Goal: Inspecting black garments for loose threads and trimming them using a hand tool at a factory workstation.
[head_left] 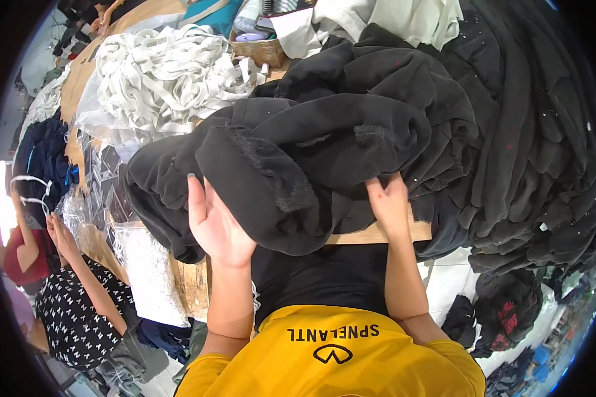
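A large black fabric garment (351, 106) lies bunched on the table before me, with fuzzy, lint-covered patches on its folds. My left hand (222, 228) is at the near left side of the garment, palm up, thumb and fingers apart. A fold covers part of its fingers. On the right, my right hand (389, 204) holds the near edge of the cloth, its fingertips partly tucked into the folds.
A big heap of black garments (530, 139) fills the right side. White elastic bands (165, 76) are piled at the far left, beside a small box (258, 50) of tools. At the left, another person (79, 311) handles a white strip. A black bag (506, 311) sits on the floor.
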Action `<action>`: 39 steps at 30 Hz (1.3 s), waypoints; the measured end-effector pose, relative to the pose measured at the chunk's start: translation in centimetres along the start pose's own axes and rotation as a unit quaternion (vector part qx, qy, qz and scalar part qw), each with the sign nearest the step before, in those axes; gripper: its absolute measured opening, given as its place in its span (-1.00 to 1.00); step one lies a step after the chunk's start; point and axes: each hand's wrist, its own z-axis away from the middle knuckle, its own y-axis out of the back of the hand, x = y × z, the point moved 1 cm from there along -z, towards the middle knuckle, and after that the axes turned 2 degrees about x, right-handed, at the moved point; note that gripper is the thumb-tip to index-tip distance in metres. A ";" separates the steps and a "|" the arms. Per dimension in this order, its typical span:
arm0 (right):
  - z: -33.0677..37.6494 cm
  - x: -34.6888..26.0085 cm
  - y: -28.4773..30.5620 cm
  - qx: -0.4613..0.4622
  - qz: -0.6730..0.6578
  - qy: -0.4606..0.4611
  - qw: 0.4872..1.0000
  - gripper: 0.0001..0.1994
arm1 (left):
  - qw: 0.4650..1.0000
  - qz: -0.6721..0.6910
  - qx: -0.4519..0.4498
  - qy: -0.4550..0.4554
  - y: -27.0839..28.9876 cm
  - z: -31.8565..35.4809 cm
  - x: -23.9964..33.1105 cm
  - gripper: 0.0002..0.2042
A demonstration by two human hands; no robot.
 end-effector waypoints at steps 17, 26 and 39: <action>2.0 -10.5 -0.7 0.051 -0.144 0.380 0.912 -0.79 | 0.949 -0.311 -0.011 0.043 -3.4 0.5 -5.2 -0.25; -6.2 -15.4 2.8 -0.375 -0.580 0.103 0.716 -0.74 | 0.933 -0.357 -0.053 0.003 -6.4 -4.8 -2.9 -0.28; -5.4 -12.8 1.7 -0.061 -0.588 0.156 0.791 -0.86 | 0.969 -0.228 -0.079 -0.062 -8.0 -9.7 -5.4 -0.20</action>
